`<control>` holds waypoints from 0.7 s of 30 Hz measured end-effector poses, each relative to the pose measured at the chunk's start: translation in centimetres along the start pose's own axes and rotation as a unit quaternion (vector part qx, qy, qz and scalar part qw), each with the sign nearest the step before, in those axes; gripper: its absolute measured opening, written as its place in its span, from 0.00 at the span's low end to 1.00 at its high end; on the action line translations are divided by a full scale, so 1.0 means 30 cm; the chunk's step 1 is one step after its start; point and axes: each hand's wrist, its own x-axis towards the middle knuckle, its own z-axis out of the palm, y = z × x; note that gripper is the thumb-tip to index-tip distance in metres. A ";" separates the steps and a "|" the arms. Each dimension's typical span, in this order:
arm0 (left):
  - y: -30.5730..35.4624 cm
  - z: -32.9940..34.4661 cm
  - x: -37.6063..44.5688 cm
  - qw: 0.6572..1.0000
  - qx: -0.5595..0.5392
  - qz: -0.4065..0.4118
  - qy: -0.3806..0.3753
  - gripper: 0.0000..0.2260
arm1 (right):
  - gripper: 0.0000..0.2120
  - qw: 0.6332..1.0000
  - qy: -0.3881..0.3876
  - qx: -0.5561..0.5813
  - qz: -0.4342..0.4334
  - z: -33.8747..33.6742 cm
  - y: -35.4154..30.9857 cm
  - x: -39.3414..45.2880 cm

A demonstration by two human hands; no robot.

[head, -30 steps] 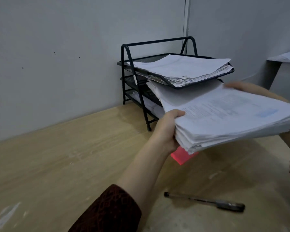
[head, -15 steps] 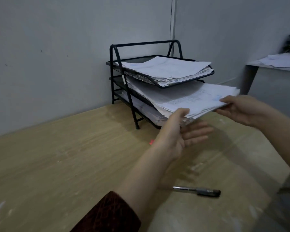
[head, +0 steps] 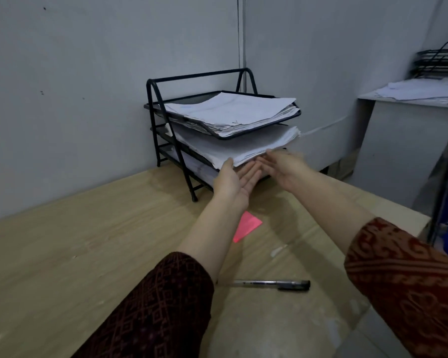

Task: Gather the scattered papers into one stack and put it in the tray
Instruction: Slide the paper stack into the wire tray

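Observation:
A black wire tray rack (head: 154,94) stands at the desk's far corner. Its top tier holds a pile of white sheets (head: 233,112). The thick paper stack (head: 243,147) lies in the middle tier, its front edge sticking out a little. My left hand (head: 234,180) is palm up with straight fingers, thumb against the stack's front left corner. Beside it my right hand (head: 285,164) is blurred, its fingers straight at the stack's front edge. Neither hand grips the paper.
A pink sticky note (head: 247,226) lies on the wooden desk (head: 88,241) under my left forearm. A black pen (head: 272,284) lies nearer me. At the right stands a second desk (head: 409,120) with loose papers and another black rack (head: 440,63).
The stack went from held in the air in both hands to lying fully in the middle tier. Both hands let go and now lie open at its front edge.

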 end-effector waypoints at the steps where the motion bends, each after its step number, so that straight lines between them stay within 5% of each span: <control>1: 0.001 -0.006 0.004 1.000 0.015 -0.006 0.003 0.17 | 0.10 1.000 0.006 -0.001 0.003 0.012 0.004 0.008; 7: -0.007 -0.054 0.033 0.989 0.143 0.019 0.028 0.17 | 0.12 0.985 0.049 -0.160 -0.041 0.042 0.009 0.043; 11: -0.011 -0.083 0.049 0.970 0.228 0.067 0.048 0.18 | 0.12 0.878 0.094 -0.442 -0.158 0.022 0.002 0.082; 16: -0.003 -0.097 0.030 0.951 0.292 0.095 0.046 0.15 | 0.11 0.789 0.091 -0.573 -0.203 0.039 -0.024 0.068; 21: 0.041 -0.115 0.012 0.934 0.332 0.128 0.036 0.08 | 0.11 0.677 -0.024 -0.610 -0.410 -0.003 0.036 -0.012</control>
